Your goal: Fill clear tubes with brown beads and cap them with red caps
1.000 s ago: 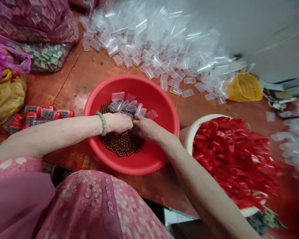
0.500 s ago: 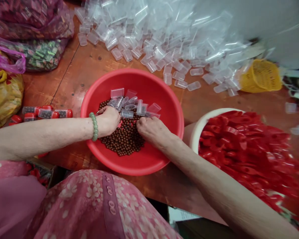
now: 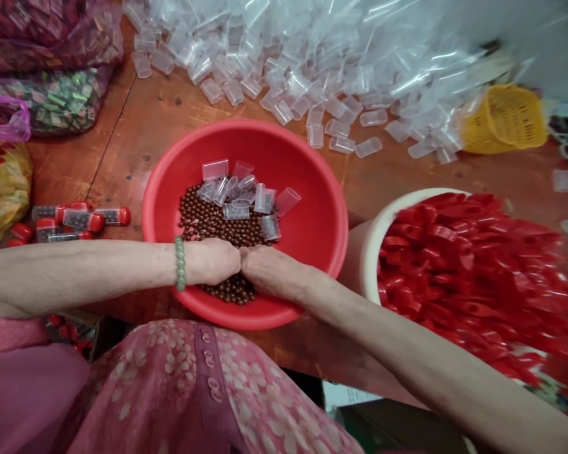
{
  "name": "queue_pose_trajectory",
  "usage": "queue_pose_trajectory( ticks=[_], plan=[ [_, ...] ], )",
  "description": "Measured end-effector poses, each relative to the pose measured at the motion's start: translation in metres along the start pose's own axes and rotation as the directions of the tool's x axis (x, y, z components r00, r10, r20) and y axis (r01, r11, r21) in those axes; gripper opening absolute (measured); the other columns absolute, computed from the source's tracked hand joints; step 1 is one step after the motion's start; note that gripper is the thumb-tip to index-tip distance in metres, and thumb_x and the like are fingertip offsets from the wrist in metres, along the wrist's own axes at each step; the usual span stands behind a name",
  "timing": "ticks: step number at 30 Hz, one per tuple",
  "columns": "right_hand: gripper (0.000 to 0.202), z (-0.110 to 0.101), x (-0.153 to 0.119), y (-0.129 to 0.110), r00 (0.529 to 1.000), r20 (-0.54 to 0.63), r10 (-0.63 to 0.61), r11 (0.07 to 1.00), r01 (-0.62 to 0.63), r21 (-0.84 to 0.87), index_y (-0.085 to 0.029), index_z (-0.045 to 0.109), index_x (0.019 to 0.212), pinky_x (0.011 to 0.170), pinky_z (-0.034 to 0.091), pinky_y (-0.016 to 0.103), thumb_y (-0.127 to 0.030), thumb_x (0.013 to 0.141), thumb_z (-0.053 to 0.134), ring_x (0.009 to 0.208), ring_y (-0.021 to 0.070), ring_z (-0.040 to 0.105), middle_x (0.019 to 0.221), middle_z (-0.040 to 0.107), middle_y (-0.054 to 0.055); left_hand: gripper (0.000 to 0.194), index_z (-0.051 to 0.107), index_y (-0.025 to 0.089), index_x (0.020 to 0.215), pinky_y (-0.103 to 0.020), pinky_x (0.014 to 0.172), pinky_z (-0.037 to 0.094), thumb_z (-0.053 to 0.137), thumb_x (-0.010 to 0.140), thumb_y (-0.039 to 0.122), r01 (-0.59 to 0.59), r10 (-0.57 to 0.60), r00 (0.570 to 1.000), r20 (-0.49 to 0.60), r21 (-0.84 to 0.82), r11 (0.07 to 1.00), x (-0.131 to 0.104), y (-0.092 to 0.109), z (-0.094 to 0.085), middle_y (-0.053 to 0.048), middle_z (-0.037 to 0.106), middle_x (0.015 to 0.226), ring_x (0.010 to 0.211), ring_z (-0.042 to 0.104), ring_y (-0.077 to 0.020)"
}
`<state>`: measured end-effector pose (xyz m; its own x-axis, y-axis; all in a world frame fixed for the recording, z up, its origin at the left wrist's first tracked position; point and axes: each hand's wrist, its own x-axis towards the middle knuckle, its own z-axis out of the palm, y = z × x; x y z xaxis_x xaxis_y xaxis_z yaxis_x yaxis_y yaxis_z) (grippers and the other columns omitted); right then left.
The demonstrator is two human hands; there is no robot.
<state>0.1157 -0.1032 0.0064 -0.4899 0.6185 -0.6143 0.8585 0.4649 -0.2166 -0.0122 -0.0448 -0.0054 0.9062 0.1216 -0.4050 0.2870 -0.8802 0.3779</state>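
A red plastic basin (image 3: 307, 189) holds a heap of small round brown beads (image 3: 194, 211). Several clear plastic tubes (image 3: 236, 211) lie on the far side of the heap. Over the near part of the beads my left hand (image 3: 213, 261) and my right hand (image 3: 272, 271) meet, fingers curled in and knuckles touching or nearly so. Both hands are closed. Their fingertips are turned down out of sight, so whatever they hold, if anything, is hidden. A green bead bracelet (image 3: 180, 263) circles my left wrist.
Loose clear tubes (image 3: 284, 82) spread along the back, beside a yellow basket (image 3: 506, 123). On the right, a white bucket (image 3: 372, 258) is heaped with red plastic parts (image 3: 454, 271). Filled red-capped tubes (image 3: 82, 219) lie left, near bags of small packets (image 3: 66, 101).
Both hands have moved toward me and together, from beside the clear tubes to the near part of the beads. The view has shifted slightly.
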Motion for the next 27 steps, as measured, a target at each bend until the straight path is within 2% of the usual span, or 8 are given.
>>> queue_pose_trajectory(
  ticks=[3,5,9,12,16,21,24,27],
  plan=[
    [0.034,-0.003,0.001,0.006,0.999,0.003,-0.042,0.992,0.042,0.115,-0.009,0.062,0.114,0.080,0.049,0.025,-0.005,0.082,0.051,0.093,0.0191,0.069,0.108,0.072,0.014,0.015,0.075,0.008,0.080,-0.028,0.060,0.048,0.064,0.070,0.005,-0.008,0.007,0.994,0.107,0.004,1.000,-0.013,-0.003,-0.019,-0.013,0.073,0.073,0.064,0.066,-0.0213],
    [0.031,-0.006,0.002,0.010,0.998,0.002,-0.062,0.980,0.061,0.188,-0.010,0.060,0.114,0.077,0.049,0.025,-0.009,0.083,0.053,0.090,0.0183,0.069,0.105,0.072,0.012,0.015,0.076,0.008,0.081,-0.026,0.052,0.043,0.066,0.070,0.008,-0.012,0.013,0.987,0.163,-0.010,1.000,-0.020,-0.008,-0.029,-0.012,0.072,0.072,0.059,0.063,-0.0193],
    [0.025,-0.011,-0.002,0.017,0.996,-0.085,-0.041,0.888,0.076,0.454,-0.012,0.055,0.108,0.071,0.049,0.028,-0.022,0.086,0.059,0.081,0.0193,0.065,0.098,0.070,0.012,0.016,0.075,0.012,0.087,-0.022,0.053,0.039,0.072,0.072,0.019,-0.012,0.042,0.985,0.167,-0.175,0.984,-0.034,-0.024,-0.044,-0.005,0.073,0.075,0.059,0.058,-0.0139],
    [0.023,-0.015,-0.008,0.020,0.986,-0.169,0.003,0.816,0.096,0.570,-0.014,0.051,0.107,0.070,0.048,0.029,-0.025,0.088,0.058,0.079,0.0184,0.061,0.096,0.066,0.010,0.015,0.073,0.014,0.087,-0.020,0.056,0.038,0.074,0.073,0.018,-0.022,0.057,0.994,0.096,-0.329,0.944,-0.047,-0.036,-0.053,-0.001,0.072,0.074,0.061,0.058,-0.0112],
    [0.025,-0.017,-0.009,0.021,0.965,-0.258,0.048,0.804,0.116,0.584,-0.015,0.049,0.108,0.082,0.048,0.033,-0.020,0.086,0.059,0.090,0.0195,0.061,0.103,0.064,0.010,0.019,0.071,0.014,0.095,-0.019,0.064,0.041,0.072,0.077,0.018,-0.091,0.056,0.994,-0.090,-0.455,0.886,-0.064,-0.049,-0.057,0.000,0.072,0.081,0.069,0.061,-0.0114],
    [0.020,-0.005,-0.005,0.020,0.966,-0.247,0.082,0.864,0.055,0.501,-0.015,0.048,0.103,0.079,0.049,0.031,-0.019,0.086,0.059,0.086,0.0176,0.059,0.101,0.063,0.009,0.034,0.067,0.014,0.111,-0.025,0.081,0.046,0.072,0.079,0.027,-0.157,-0.052,0.932,-0.358,-0.529,0.834,-0.080,-0.048,-0.044,-0.006,0.072,0.102,0.091,0.065,-0.0168],
    [0.016,0.000,-0.008,0.011,0.969,-0.241,0.055,0.896,0.059,0.440,-0.015,0.050,0.103,0.074,0.047,0.031,-0.021,0.089,0.055,0.081,0.0172,0.058,0.101,0.061,0.010,0.035,0.066,0.013,0.112,-0.029,0.085,0.047,0.070,0.081,0.031,-0.139,-0.119,0.902,-0.416,-0.539,0.831,-0.085,-0.042,-0.037,-0.009,0.072,0.106,0.094,0.065,-0.0191],
    [0.015,-0.002,-0.010,0.000,0.977,-0.212,0.006,0.939,0.068,0.337,-0.014,0.056,0.101,0.064,0.043,0.030,-0.020,0.091,0.048,0.070,0.0154,0.057,0.099,0.061,0.011,0.036,0.065,0.013,0.111,-0.030,0.082,0.048,0.068,0.082,0.035,-0.063,-0.200,0.892,-0.405,-0.551,0.832,-0.086,-0.038,-0.035,-0.008,0.072,0.100,0.089,0.065,-0.0192]
  ],
)
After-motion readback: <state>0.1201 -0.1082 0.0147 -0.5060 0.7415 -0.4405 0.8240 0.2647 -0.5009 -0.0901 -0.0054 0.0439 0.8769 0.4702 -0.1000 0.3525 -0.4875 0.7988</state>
